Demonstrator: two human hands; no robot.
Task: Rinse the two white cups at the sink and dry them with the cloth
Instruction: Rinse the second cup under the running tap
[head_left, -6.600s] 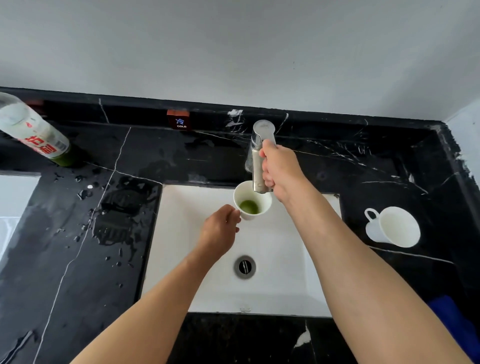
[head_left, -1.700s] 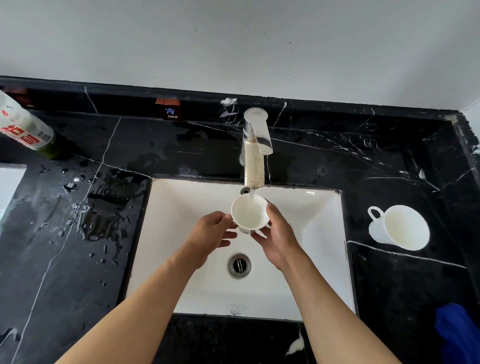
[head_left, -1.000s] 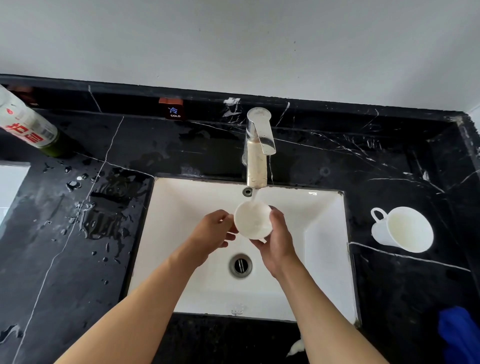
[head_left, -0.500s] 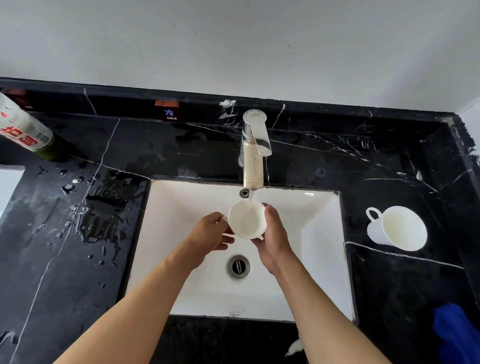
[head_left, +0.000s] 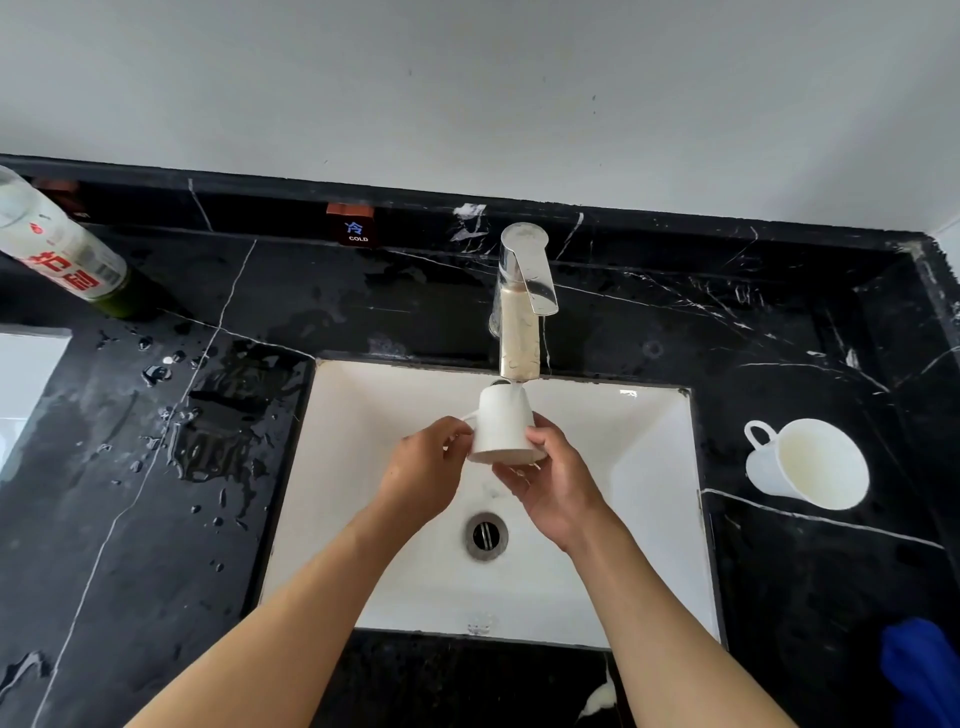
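One white cup (head_left: 503, 428) is hanging upside down over the white sink (head_left: 363, 467), water running onto its base. The second cup (head_left: 808, 465) is lying tilted on the counter right of the basin, near the blue cloth (head_left: 922, 670).

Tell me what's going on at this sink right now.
A person is rinsing a white cup under the running tap, holding it mouth-down over the white basin. The left hand holds the handle side, and the right hand supports the rim from below. A second white cup waits on the black marble counter to the right, with a blue cloth near the front edge. The counter left of the basin is wet.
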